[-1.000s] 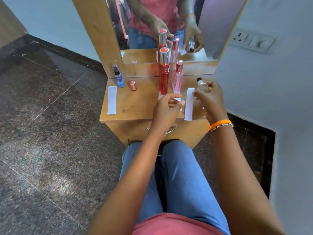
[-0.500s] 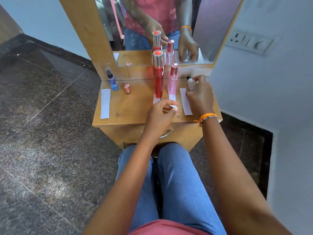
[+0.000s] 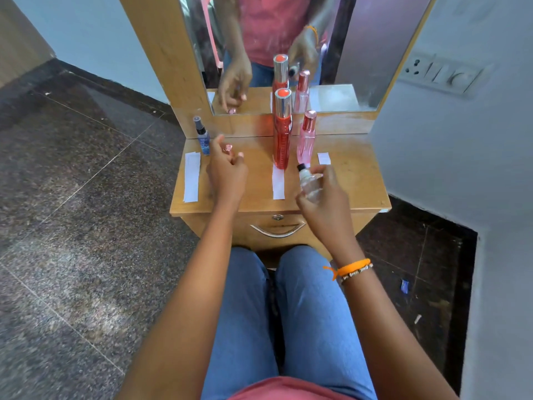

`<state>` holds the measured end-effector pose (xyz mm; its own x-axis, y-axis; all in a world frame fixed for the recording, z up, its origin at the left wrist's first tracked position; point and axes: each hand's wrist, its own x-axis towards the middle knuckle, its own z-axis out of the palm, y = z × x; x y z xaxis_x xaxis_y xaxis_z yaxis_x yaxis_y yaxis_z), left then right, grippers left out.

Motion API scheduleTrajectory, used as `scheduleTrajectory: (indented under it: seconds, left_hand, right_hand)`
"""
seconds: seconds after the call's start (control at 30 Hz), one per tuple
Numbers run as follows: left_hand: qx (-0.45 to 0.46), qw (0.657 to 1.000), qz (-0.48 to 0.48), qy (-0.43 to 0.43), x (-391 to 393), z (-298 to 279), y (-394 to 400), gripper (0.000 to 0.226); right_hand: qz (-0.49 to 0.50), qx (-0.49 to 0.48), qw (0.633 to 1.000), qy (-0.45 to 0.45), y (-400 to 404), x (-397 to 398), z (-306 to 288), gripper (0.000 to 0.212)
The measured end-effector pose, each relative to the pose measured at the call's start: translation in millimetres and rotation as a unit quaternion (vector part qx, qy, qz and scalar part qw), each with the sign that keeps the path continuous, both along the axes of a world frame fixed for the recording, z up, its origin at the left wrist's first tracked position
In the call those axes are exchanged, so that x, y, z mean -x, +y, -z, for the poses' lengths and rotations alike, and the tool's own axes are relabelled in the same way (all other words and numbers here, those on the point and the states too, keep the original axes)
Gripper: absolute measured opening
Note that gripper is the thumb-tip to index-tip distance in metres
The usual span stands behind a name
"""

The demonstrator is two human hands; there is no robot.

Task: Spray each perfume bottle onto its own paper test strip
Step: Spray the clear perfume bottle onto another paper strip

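Three paper strips (image 3: 278,182) lie on the wooden tabletop (image 3: 357,183). Right hand (image 3: 323,194) has its grip clamped on a small clear bottle (image 3: 308,181), held tilted above the near middle of the tabletop. Left hand (image 3: 227,168), fingers loosely apart and empty, hovers by a pink cap (image 3: 228,148) near the blue bottle (image 3: 202,137). Tall red bottle (image 3: 282,131) and pink bottle (image 3: 307,137) stand upright by the mirror (image 3: 360,53).

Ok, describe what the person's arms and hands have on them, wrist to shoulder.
Both forearms are bare, with no sleeves in view. The right wrist wears an orange thread band with a loose knotted tail, and right beside it a thin beaded bracelet. The left hand and its wrist carry nothing: no ring, watch or band shows.
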<state>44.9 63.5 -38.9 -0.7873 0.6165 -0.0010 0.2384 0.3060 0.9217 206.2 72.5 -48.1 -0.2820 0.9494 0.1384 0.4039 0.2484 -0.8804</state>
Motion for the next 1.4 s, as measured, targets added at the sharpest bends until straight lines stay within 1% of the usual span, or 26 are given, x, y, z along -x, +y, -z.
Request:
scheduleTrajectory:
  seconds: [0.07, 0.17, 0.23, 0.33, 0.37, 0.43, 0.5, 0.57, 0.63, 0.7, 0.8, 0.93, 1.07, 1.2, 1.23, 1.3, 1.33, 1.4]
  left_hand:
    - [0.028, 1.000, -0.006, -0.001, 4.1, 1.5, 5.4, 0.042]
    - [0.053, 0.998, -0.015, 0.010, 7.5, 4.8, 11.0, 0.022]
    - [0.057, 0.998, -0.016, 0.006, 7.9, 4.9, 9.2, 0.016]
    - [0.025, 0.999, 0.006, -0.032, 6.6, 1.2, -1.3, 0.019]
    - [0.001, 0.998, 0.024, -0.060, 2.6, -2.4, -6.6, 0.021]
    - [-0.037, 0.990, 0.065, -0.120, -9.3, -12.6, -17.0, 0.018]
    - [-0.049, 0.980, 0.096, -0.166, -21.4, -21.6, -26.0, 0.013]
    - [-0.046, 0.971, 0.118, -0.201, -30.1, -27.6, -31.8, 0.015]
    - [-0.040, 0.967, 0.132, -0.214, -34.8, -30.4, -35.8, 0.019]
    - [-0.040, 0.966, 0.139, -0.212, -36.7, -32.1, -39.1, 0.022]
    - [-0.041, 0.965, 0.153, -0.210, -38.1, -35.4, -43.7, 0.021]
    - [-0.030, 0.965, 0.180, -0.187, -35.2, -39.9, -47.8, 0.021]
    - [-0.022, 0.957, 0.240, -0.164, -31.1, -41.8, -52.4, 0.022]
    - [-0.008, 0.958, 0.252, -0.136, -30.6, -41.8, -55.1, 0.021]
    - [-0.003, 0.958, 0.247, -0.143, -31.1, -40.3, -56.1, 0.021]
    - [0.020, 0.950, 0.249, -0.188, -31.9, -37.5, -59.8, 0.022]
    - [0.038, 0.939, 0.268, -0.211, -31.6, -36.4, -62.6, 0.023]
    - [0.077, 0.908, 0.338, -0.236, -31.2, -35.6, -69.0, 0.025]
  right_hand:
    - [-0.035, 0.003, 0.999, 0.004, -10.1, 5.9, 1.1, 0.033]
    - [-0.060, 0.005, 0.998, 0.009, -12.5, 10.1, -0.5, 0.039]
    - [-0.067, 0.009, 0.998, 0.016, -11.6, 10.2, -1.7, 0.039]
    - [-0.085, 0.016, 0.996, 0.025, -11.8, 10.1, -0.8, 0.039]
    - [-0.094, 0.014, 0.995, 0.026, -12.5, 10.3, -0.1, 0.039]
    - [-0.108, 0.010, 0.994, 0.030, -14.7, 11.8, 1.4, 0.041]
    - [-0.112, 0.014, 0.993, 0.038, -17.5, 14.5, 2.3, 0.043]
    - [-0.107, 0.013, 0.993, 0.046, -19.6, 17.1, 2.0, 0.045]
    - [-0.105, 0.011, 0.993, 0.055, -21.0, 17.9, 1.0, 0.050]
    - [-0.112, 0.002, 0.992, 0.066, -21.7, 16.6, 0.6, 0.060]
    - [-0.147, -0.031, 0.986, 0.067, -23.8, 13.1, 0.5, 0.070]
    - [-0.174, -0.025, 0.982, 0.074, -27.5, 12.1, -1.5, 0.068]
    - [-0.188, -0.015, 0.978, 0.093, -27.6, 11.9, -7.7, 0.067]
    - [-0.187, -0.014, 0.978, 0.090, -25.1, 8.8, -8.3, 0.065]
    - [-0.180, -0.015, 0.979, 0.094, -24.9, 8.3, -8.4, 0.064]
    - [-0.160, -0.006, 0.980, 0.118, -24.2, 7.5, -11.2, 0.057]
    - [-0.153, 0.007, 0.979, 0.138, -24.5, 7.1, -13.6, 0.051]
    - [-0.139, 0.037, 0.973, 0.179, -24.8, 6.3, -16.7, 0.039]
